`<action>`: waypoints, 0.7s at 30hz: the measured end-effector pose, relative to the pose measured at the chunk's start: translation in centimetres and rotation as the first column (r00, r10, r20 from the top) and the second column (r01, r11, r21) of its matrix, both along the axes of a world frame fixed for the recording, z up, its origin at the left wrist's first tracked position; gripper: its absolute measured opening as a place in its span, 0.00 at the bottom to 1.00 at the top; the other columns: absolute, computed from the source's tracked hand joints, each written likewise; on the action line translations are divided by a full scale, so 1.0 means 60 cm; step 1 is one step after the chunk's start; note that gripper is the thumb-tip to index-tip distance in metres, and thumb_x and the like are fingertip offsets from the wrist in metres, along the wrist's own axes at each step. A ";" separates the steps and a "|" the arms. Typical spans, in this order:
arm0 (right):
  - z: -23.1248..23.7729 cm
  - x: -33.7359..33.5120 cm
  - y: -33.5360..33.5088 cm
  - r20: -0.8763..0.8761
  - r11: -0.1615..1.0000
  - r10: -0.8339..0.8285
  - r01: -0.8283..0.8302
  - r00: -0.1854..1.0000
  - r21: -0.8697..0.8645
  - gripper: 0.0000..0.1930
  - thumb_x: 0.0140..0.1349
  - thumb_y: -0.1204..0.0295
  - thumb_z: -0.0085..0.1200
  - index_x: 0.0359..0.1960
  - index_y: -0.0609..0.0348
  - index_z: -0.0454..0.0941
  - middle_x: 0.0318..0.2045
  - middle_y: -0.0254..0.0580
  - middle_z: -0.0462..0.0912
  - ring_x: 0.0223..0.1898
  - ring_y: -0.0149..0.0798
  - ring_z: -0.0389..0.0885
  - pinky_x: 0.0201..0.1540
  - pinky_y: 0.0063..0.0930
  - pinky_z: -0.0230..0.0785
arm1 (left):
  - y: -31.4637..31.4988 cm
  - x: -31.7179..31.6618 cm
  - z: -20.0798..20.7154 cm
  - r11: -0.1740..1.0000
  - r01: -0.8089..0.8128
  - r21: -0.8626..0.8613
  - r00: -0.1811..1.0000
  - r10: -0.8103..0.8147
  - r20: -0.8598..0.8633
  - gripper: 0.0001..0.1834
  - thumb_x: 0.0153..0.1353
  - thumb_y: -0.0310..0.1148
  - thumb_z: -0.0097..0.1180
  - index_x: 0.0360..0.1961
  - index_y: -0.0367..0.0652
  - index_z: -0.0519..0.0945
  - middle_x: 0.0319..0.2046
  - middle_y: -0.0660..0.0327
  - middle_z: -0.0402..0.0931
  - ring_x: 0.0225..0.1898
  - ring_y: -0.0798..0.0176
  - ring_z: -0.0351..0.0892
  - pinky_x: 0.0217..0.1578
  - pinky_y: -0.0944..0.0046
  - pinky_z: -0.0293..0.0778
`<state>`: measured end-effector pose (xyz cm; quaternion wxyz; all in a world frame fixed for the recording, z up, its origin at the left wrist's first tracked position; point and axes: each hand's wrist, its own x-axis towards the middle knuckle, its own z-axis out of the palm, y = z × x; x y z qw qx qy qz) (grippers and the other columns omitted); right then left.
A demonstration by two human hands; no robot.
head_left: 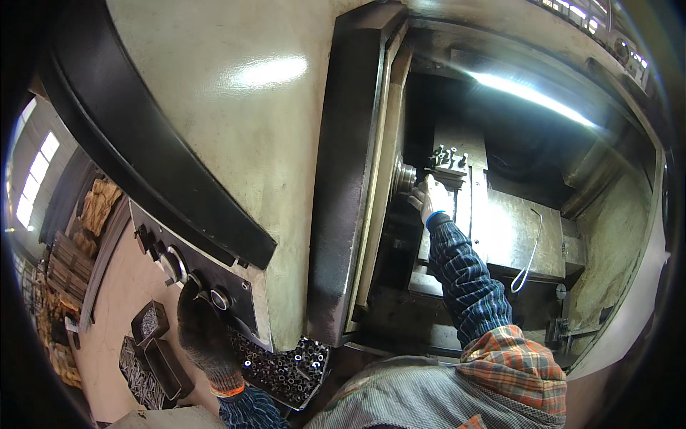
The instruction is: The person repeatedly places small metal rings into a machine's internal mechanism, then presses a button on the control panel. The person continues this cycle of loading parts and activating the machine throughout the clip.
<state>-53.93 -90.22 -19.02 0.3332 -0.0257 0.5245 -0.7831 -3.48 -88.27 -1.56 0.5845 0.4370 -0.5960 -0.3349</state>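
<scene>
Your right hand (429, 198) is deep inside the big machine (236, 129). It wears a light glove with a blue cuff. It reaches up to the round metal chuck (404, 177) and touches the part sticking out of it. Your fingers are curled close together there, but the spot is small and dark, so you cannot tell if they grip anything. Just beside your hand, on its right, sits the tool block (449, 166) with little bolts standing on top. Your checked blue sleeve (464, 279) runs from the hand down to your shoulder.

Your left hand (199, 325) is well apart from it, outside the machine. It wears a dark knit glove with an orange cuff. It rests on the black control panel (193, 257), with its fingers bent near a round knob (220, 299). It holds nothing loose.

Just below that hand is a tray (286, 372) full of small shiny metal rings. More dark bins (153, 350) with metal bits stand on the floor to the left. A bent wire hook (530, 250) hangs inside the machine, to the right of your arm.
</scene>
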 end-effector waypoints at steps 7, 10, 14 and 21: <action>-0.040 -0.043 -0.047 0.203 0.995 0.042 -0.023 0.978 -0.094 0.28 0.75 0.53 0.42 0.67 0.60 0.58 0.65 0.55 0.65 0.64 0.53 0.70 0.63 0.62 0.68 | 0.001 0.001 -0.016 0.997 0.040 -0.062 0.998 -0.037 0.056 0.25 0.73 0.27 0.38 0.68 0.29 0.64 0.64 0.48 0.69 0.60 0.56 0.72 0.61 0.61 0.69; -0.057 -0.055 -0.051 0.245 0.987 0.064 -0.025 0.967 -0.158 0.24 0.75 0.55 0.43 0.62 0.60 0.62 0.60 0.53 0.68 0.60 0.52 0.73 0.62 0.61 0.70 | 0.010 0.001 -0.017 0.988 0.151 -0.038 0.980 -0.155 -0.126 0.26 0.71 0.26 0.40 0.69 0.30 0.64 0.65 0.49 0.68 0.60 0.57 0.72 0.62 0.61 0.68; -0.077 -0.053 -0.048 0.212 0.983 0.039 0.000 0.976 -0.183 0.17 0.75 0.58 0.46 0.52 0.60 0.67 0.50 0.49 0.73 0.53 0.50 0.76 0.60 0.57 0.72 | 0.015 -0.002 -0.017 0.997 0.074 -0.013 0.997 -0.074 -0.009 0.27 0.70 0.27 0.45 0.68 0.29 0.63 0.64 0.51 0.69 0.59 0.58 0.73 0.61 0.62 0.68; -0.053 -0.041 -0.002 -0.090 0.999 -0.016 0.020 0.996 0.035 0.14 0.71 0.60 0.53 0.43 0.59 0.76 0.28 0.37 0.78 0.25 0.31 0.77 0.27 0.24 0.75 | 0.008 -0.007 -0.022 0.999 0.029 -0.022 1.000 -0.029 0.000 0.27 0.73 0.34 0.47 0.68 0.28 0.64 0.63 0.50 0.70 0.59 0.58 0.74 0.61 0.61 0.69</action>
